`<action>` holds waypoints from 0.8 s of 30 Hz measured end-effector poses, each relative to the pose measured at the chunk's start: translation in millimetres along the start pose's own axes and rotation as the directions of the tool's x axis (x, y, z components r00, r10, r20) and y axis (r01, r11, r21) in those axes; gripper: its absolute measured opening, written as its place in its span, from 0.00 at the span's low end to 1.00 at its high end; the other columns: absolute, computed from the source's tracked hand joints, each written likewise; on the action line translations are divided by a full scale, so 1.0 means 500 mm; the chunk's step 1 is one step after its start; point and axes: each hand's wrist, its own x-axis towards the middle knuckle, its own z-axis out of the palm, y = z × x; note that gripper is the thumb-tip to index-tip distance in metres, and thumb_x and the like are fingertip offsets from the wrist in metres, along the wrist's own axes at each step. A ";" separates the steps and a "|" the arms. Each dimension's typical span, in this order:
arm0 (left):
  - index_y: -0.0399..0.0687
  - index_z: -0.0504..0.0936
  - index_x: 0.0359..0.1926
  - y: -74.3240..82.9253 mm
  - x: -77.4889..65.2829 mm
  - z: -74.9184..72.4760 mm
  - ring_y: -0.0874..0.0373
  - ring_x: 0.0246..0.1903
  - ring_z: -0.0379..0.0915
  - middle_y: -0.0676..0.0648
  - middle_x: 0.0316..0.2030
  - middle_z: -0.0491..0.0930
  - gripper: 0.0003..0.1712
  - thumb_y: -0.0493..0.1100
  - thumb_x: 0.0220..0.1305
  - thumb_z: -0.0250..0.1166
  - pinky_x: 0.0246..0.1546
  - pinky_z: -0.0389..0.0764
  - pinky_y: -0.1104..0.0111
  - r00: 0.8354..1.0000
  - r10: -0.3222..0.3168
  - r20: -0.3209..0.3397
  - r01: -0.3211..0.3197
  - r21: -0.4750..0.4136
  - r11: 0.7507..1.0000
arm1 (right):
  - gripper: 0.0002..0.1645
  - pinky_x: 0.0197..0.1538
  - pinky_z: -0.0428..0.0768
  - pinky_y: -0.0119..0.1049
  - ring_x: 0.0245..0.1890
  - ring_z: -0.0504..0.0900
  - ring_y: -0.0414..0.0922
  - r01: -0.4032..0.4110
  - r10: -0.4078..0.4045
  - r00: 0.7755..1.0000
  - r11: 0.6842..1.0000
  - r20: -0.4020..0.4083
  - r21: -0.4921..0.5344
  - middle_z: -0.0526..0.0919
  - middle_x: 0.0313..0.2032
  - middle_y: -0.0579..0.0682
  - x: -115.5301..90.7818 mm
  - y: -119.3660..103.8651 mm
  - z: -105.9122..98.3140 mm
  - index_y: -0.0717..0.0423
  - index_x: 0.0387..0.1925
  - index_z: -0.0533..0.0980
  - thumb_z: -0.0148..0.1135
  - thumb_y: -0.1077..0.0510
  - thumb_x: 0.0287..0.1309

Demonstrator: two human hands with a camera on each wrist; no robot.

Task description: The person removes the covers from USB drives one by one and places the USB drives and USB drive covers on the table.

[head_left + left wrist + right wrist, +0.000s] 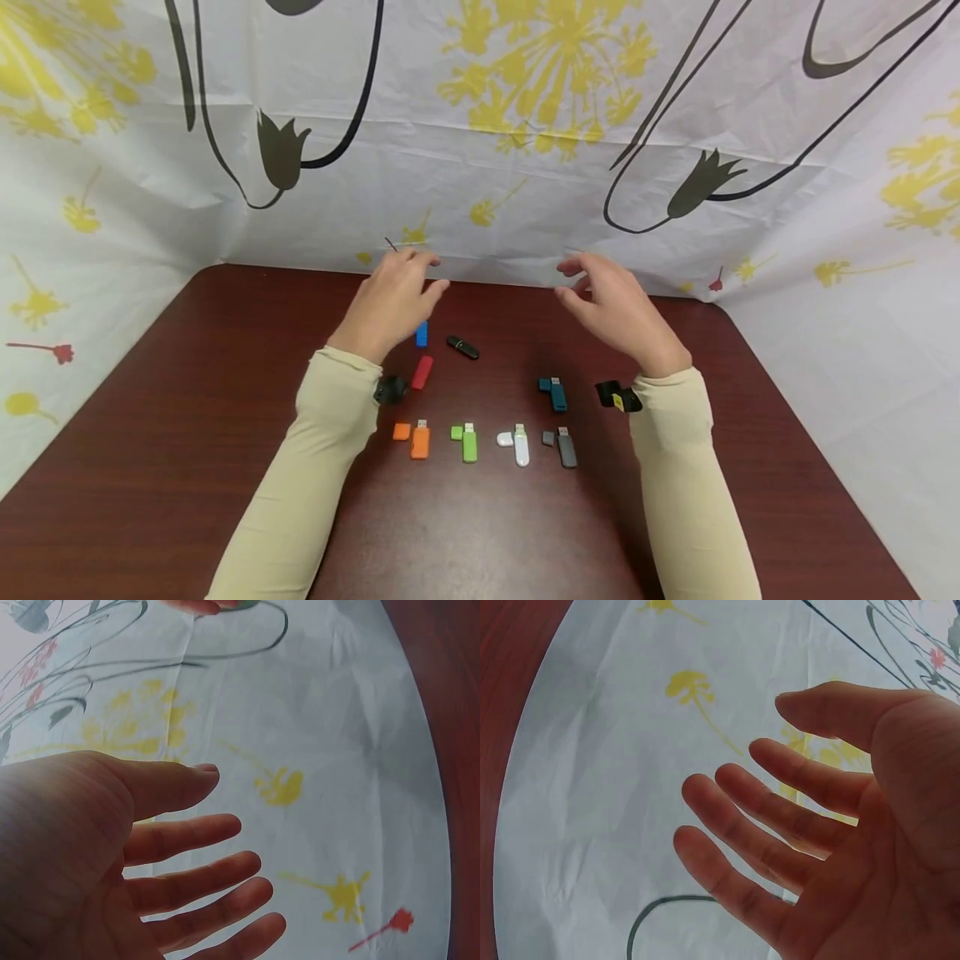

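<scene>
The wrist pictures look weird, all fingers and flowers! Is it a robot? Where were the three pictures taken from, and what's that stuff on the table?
No robot here: these are a person's own left hand and right hand. The widest picture comes from a camera worn on the head, looking forward and down. The other two come from cameras worn on the wrists, so each shows one hand up close, with the flowery cloth behind.

On the dark reddish-brown table you can see eight USB sticks. The orange stick, green stick, white stick, grey stick and teal stick each have a cap lying beside them. There's also a black stick, a red stick and a partly hidden blue stick.

Both hands are raised, holding nothing.
</scene>
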 end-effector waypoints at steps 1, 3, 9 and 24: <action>0.42 0.77 0.73 -0.006 -0.001 -0.005 0.38 0.75 0.66 0.37 0.73 0.73 0.26 0.50 0.83 0.61 0.69 0.79 0.44 1.000 -0.005 -0.007 0.004 -0.006 1.000 | 0.24 0.60 0.82 0.59 0.58 0.85 0.57 0.004 -0.004 1.000 1.000 -0.008 0.003 0.80 0.66 0.59 0.003 -0.004 0.002 0.60 0.69 0.75 0.59 0.54 0.80; 0.42 0.77 0.73 -0.018 -0.002 -0.013 0.38 0.74 0.67 0.36 0.73 0.73 0.26 0.49 0.83 0.61 0.69 0.79 0.43 1.000 -0.013 -0.018 0.012 -0.020 1.000 | 0.24 0.61 0.83 0.59 0.58 0.84 0.57 0.005 -0.005 1.000 1.000 -0.025 0.003 0.80 0.66 0.58 0.010 -0.012 0.010 0.60 0.69 0.75 0.60 0.54 0.79; 0.40 0.77 0.73 -0.039 -0.004 -0.031 0.37 0.71 0.69 0.35 0.71 0.75 0.26 0.48 0.83 0.60 0.69 0.77 0.42 0.999 -0.032 -0.035 0.031 -0.047 0.998 | 0.21 0.57 0.85 0.56 0.53 0.86 0.55 -0.001 0.000 0.997 1.000 -0.073 -0.012 0.83 0.62 0.57 0.033 -0.044 0.059 0.58 0.65 0.78 0.63 0.53 0.78; 0.42 0.76 0.73 -0.038 -0.005 -0.037 0.40 0.72 0.68 0.36 0.72 0.73 0.27 0.50 0.83 0.61 0.71 0.76 0.44 0.999 -0.047 -0.027 0.045 -0.066 0.997 | 0.29 0.63 0.84 0.59 0.62 0.84 0.55 0.005 0.065 0.942 0.978 0.329 -0.207 0.82 0.66 0.57 0.069 -0.083 0.238 0.57 0.73 0.75 0.64 0.50 0.78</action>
